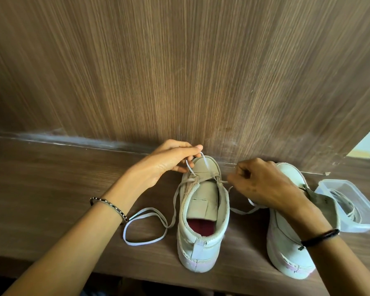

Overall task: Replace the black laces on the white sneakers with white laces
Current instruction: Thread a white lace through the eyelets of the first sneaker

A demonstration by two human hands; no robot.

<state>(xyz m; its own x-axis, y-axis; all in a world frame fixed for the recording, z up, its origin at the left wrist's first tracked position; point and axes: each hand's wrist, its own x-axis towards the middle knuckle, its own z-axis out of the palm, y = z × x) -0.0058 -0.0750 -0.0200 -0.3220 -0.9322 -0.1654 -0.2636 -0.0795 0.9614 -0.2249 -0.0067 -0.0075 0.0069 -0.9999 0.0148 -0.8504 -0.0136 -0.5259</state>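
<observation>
white flat lace (146,228) threads the middle white sneaker (203,238); left hand (169,162) pinches its loop, right hand (260,183) pinches the other strand, half hiding the second white sneaker (284,244).

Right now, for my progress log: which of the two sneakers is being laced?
The middle sneaker, heel toward the camera: the left hand and right hand both pinch its white lace. The other sneaker only sits under the right forearm.
</observation>
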